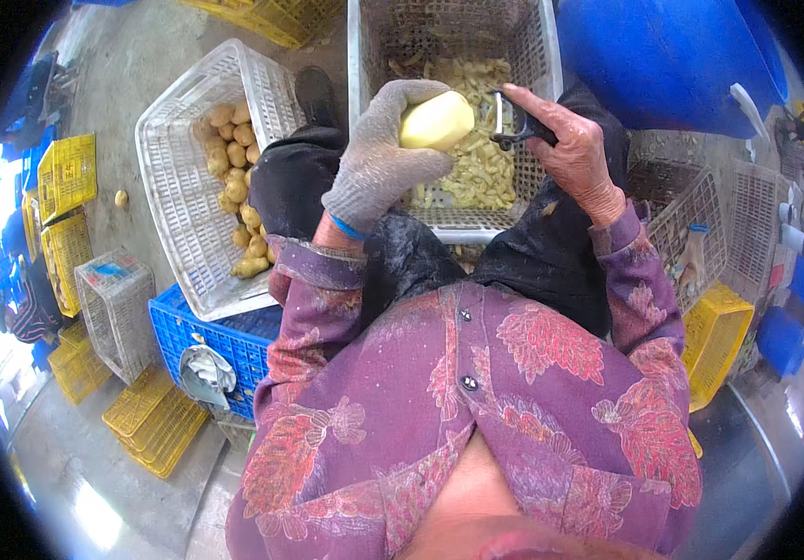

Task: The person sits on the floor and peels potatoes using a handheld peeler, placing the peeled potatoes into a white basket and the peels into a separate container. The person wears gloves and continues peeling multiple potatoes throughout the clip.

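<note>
My left hand (381, 143), in a grey knit glove, holds a peeled potato (438, 122) with pale yellow flesh. My bare right hand (570, 143) grips a black-handled peeler (529, 127) just right of the potato, its blade apart from the flesh. Both hands are above a grey plastic crate (454, 231) that stands between my knees. Potato peelings (479, 175) cover part of its bottom. By my left knee a white plastic crate (192, 210) is tilted towards me, with several unpeeled potatoes (236, 155) heaped along its near side.
A blue crate (248, 357) supports the white one, with a metal bowl (207, 374) at its side. One potato (121, 199) lies on the concrete floor. Yellow crates (157, 420) stand farther left. At the right are a large blue container (668, 63) and a crate (696, 224).
</note>
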The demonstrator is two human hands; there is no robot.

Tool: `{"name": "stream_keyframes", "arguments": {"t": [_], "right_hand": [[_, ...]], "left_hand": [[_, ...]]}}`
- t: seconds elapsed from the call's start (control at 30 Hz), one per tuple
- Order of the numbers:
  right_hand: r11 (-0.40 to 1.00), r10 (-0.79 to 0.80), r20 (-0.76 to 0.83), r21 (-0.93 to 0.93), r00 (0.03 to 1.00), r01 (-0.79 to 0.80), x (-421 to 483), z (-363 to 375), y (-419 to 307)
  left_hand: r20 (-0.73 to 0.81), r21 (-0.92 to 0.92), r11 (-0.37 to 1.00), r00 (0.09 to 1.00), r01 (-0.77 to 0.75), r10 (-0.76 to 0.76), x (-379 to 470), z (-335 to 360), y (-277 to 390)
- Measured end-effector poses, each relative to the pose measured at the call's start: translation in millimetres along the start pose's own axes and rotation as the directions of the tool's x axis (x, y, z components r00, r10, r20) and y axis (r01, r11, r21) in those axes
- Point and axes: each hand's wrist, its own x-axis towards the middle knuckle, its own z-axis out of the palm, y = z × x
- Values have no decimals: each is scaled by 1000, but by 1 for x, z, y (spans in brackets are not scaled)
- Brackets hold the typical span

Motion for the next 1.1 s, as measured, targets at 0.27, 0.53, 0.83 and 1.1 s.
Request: {"name": "stream_keyframes", "arguments": {"t": [0.27,0.53,0.83,1.1], "right_hand": [[991,14,107,-137,994,0,26,-3,-2],[510,558,156,710,815,-485,14,21,-40],[562,558,-6,738,830,-373,42,74,-90],[898,359,-157,328,920,-294,46,51,-98]], "left_hand": [[27,-211,976,998,-55,62,0,4,-3],[67,383,863,942,-328,329,11,6,-6],[-208,-919,372,961,-128,-184,26,11,-37],[-646,286,891,615,-353,451,32,1,-19]]}}
